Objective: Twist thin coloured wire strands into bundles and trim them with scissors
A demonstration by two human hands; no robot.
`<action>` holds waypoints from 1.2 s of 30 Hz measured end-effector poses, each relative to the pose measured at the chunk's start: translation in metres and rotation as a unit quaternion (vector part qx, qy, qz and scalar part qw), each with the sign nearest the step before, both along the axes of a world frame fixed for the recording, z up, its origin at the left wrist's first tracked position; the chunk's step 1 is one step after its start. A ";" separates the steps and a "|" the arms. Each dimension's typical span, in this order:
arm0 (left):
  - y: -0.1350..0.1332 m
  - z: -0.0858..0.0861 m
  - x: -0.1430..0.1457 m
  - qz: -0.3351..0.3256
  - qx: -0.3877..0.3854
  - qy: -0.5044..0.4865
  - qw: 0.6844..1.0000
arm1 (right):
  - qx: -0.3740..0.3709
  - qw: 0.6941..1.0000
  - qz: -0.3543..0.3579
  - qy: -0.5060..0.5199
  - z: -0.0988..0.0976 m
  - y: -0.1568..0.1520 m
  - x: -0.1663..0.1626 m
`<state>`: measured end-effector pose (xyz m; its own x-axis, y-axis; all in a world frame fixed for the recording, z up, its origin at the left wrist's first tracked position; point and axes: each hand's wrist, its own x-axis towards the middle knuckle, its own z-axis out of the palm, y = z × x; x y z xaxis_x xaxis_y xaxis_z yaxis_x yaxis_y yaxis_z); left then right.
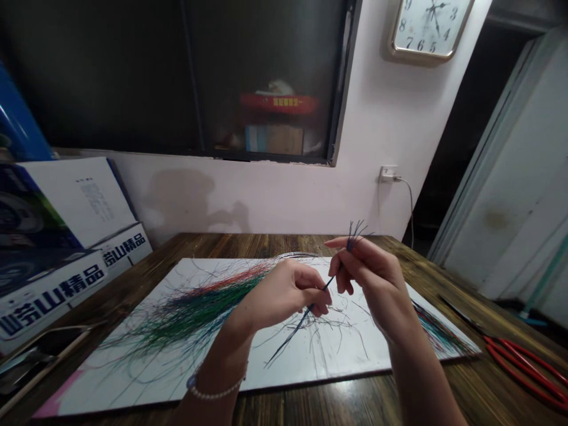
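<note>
**One dark blue strand bundle (302, 322) held between left hand (284, 293) and right hand (368, 278)**

Head view. The left hand is nearly closed: thumb and fingers pinch the bundle along its middle section. The right hand is also closed on the bundle, with thumb and forefinger gripping it near the upper end and the remaining fingers curled inward. The splayed upper tips (355, 232) project above the right hand. The lower end angles down and away from the left hand, and it hangs above the white board (89, 390) without touching it.

The white board lies on the wooden tabletop (213, 242). A long spread of loose red, green and blue strands (208, 302) covers its left half, and a smaller strand pile (437, 334) sits at its right edge. Stray fine strands lie across the remaining surface. A pearl bracelet (217, 390) circles the left wrist. Red-handled scissors (528, 373) rest on the tabletop to the right of the board. Boxes with printed Chinese lettering (57, 290) stand at the left end of the tabletop. A wall clock (428, 26) hangs above.
</note>
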<state>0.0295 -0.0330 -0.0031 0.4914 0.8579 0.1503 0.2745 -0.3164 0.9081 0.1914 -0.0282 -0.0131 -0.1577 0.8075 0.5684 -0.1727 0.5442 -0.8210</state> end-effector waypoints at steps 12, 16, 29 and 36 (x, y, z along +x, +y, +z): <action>0.004 -0.001 -0.004 -0.008 -0.009 0.026 1.000 | 0.018 0.999 -0.028 0.005 -0.002 0.003 0.005; 0.003 -0.002 -0.004 -0.013 -0.017 0.034 0.999 | 0.025 0.999 -0.037 0.004 -0.001 0.003 0.007; 0.001 -0.001 -0.004 -0.015 -0.016 0.051 0.998 | 0.038 0.998 -0.042 0.026 0.001 0.002 0.012; 0.001 0.000 -0.004 -0.027 -0.010 0.064 0.998 | 0.047 0.997 -0.044 0.037 0.001 0.002 0.012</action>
<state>0.0252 -0.0323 -0.0032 0.5508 0.8320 0.0671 0.3710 -0.3160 0.8732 0.2034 -0.0262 -0.0118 -0.0441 0.7595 0.6490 -0.1789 0.6332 -0.7531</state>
